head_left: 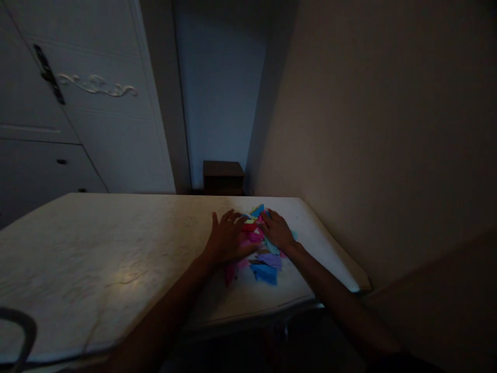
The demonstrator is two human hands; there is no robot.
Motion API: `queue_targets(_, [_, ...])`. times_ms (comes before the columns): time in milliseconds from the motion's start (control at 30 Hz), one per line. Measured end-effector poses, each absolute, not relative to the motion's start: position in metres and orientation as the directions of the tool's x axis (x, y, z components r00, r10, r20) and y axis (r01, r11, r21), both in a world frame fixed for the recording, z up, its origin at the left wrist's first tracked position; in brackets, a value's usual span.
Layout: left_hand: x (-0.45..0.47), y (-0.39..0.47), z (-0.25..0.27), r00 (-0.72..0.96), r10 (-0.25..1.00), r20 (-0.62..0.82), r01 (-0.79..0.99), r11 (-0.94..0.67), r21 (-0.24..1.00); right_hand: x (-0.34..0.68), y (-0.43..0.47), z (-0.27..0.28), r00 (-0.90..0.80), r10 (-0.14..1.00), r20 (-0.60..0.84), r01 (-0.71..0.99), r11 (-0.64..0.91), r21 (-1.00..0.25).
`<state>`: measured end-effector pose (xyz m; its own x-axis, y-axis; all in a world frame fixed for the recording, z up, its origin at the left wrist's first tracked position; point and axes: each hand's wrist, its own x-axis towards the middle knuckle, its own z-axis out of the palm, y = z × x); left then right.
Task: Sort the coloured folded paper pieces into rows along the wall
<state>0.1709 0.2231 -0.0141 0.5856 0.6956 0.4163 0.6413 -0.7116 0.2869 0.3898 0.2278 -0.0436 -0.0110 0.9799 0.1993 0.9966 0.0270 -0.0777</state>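
Observation:
A loose heap of coloured scraps [264,273], thin like paper or cloth, lies on the right part of the pale table. Blue, pink, red, purple and light green pieces show in it. My left hand [229,235] rests over the left side of the heap, fingers spread and a ring on one finger. Across the upper right side lies my right hand [276,229], fingers stretched out and flat on the scraps. Both palms hide part of the heap.
The marble-patterned table [155,248] reaches far to the left. A beige wall [368,129] runs close along its right side. Behind stand a small brown cabinet [223,169] and a white door [104,129]. A dark curved bar [27,326] is at the lower left.

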Motion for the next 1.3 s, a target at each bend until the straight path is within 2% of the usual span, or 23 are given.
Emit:
queue_targets(100, [0.176,0.197,-0.021,0.68,0.609,0.408,0.555,-0.791,0.256,0.382,0.231,-0.043,-0.061,0.973,0.223,0.997,0.069,-0.029])
queue_targets(233, [0.182,0.186,-0.034,0.747,0.579,0.326,0.532,-0.816,0.228,0.374,0.235,-0.037,-0.128,0.965,0.227,0.992,0.128,0.012])
queue_targets(500, [0.159,0.195,-0.041,0.711,0.64,0.291,0.603,-0.768,0.217,0.361,0.241,-0.037,-0.181,0.95,0.254,0.98,0.196,-0.033])
queue_targets(733, [0.122,0.199,-0.041,0.726,0.642,0.245,0.605,-0.767,0.214,0.333,0.244,-0.037,-0.16,0.965,0.209,0.982,0.176,-0.062])
queue_targets(967, [0.076,0.203,-0.033,0.696,0.66,0.283,0.611,-0.751,0.249,0.296,0.246,-0.037,-0.143,0.966,0.217,0.983,0.164,-0.082])
queue_targets(1300, [0.004,0.213,-0.029,0.594,0.74,0.316,0.716,-0.665,0.211,0.218,0.265,-0.046,-0.079,0.957,0.28,0.978,0.129,-0.164])
